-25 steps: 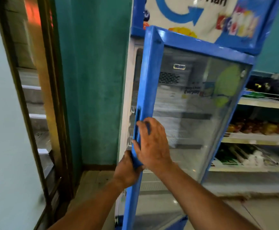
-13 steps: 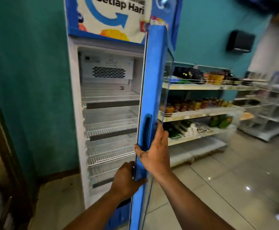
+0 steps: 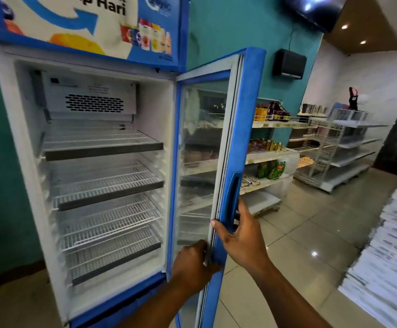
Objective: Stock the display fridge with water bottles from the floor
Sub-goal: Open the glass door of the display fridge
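Display fridge [image 3: 15, 150] stands open to the left of its door [image 3: 247, 119], whose upright free edge both my hands clasp, right hand [image 3: 242, 237] just above left hand [image 3: 190, 266], and no water bottles show anywhere near that door.

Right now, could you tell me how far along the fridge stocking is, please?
Done: the fridge door stands open. In hand: the left hand and right hand both grip the door's edge. Left: all the stocking; the fridge shelves hold nothing, and no water bottles are in view.
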A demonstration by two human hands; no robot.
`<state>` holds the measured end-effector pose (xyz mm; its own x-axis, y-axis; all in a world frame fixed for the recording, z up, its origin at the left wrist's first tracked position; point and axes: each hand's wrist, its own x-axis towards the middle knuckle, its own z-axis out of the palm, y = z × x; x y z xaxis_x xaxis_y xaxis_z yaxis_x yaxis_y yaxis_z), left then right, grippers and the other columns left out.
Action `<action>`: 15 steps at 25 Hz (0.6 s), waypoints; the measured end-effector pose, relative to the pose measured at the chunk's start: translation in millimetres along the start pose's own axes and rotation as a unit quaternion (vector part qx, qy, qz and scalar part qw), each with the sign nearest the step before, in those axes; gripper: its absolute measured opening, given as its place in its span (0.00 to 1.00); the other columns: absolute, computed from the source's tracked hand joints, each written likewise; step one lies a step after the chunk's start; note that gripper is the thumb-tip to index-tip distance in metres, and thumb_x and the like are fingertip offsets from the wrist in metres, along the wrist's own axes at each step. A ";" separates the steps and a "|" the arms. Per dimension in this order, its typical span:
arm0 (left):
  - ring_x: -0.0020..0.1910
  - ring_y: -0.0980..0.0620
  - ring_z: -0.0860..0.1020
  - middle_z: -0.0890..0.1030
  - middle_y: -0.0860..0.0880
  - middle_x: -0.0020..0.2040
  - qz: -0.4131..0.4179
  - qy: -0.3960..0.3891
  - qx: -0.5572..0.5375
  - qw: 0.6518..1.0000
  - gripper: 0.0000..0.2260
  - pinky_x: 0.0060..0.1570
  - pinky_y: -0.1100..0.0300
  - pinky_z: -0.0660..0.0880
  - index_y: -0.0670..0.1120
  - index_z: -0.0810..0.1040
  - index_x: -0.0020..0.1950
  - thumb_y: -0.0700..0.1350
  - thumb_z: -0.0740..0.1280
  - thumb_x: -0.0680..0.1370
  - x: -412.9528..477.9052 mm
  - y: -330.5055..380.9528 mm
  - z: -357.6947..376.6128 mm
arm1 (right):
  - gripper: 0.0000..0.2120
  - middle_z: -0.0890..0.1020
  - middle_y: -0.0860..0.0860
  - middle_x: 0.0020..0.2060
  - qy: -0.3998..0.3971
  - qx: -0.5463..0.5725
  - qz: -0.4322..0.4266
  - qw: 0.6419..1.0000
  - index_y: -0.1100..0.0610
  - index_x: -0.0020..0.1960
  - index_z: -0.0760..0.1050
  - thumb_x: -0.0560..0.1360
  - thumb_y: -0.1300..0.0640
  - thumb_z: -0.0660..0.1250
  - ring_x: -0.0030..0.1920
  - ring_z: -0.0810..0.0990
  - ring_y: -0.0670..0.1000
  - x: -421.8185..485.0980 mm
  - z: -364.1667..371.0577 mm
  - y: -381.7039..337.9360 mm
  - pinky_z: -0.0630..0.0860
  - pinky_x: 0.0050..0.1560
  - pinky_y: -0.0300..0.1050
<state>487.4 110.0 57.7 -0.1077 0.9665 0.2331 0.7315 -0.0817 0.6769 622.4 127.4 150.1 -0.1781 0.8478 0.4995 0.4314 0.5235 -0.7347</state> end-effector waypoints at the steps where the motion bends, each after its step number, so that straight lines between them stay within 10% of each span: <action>1: 0.37 0.59 0.78 0.80 0.56 0.40 -0.003 0.004 -0.003 1.000 0.17 0.35 0.62 0.75 0.54 0.74 0.46 0.62 0.74 0.67 7.2 12.0 16.8 | 0.35 0.79 0.40 0.58 0.013 0.003 0.004 1.000 0.46 0.74 0.63 0.72 0.49 0.75 0.59 0.78 0.38 2.5 -10.6 13.2 0.79 0.57 0.35; 15: 0.39 0.55 0.79 0.81 0.55 0.42 -0.025 0.034 0.021 0.999 0.17 0.38 0.53 0.80 0.54 0.73 0.48 0.65 0.68 0.70 65.4 80.1 128.9 | 0.34 0.76 0.45 0.53 -0.006 -0.042 0.060 0.997 0.50 0.75 0.56 0.76 0.51 0.71 0.52 0.77 0.43 46.7 -94.3 104.8 0.73 0.47 0.31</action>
<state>625.7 198.0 37.2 -0.1891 0.9503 0.2473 0.7512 -0.0222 0.6597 742.6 213.9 139.7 -0.1303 0.9054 0.4040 0.5230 0.4089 -0.7478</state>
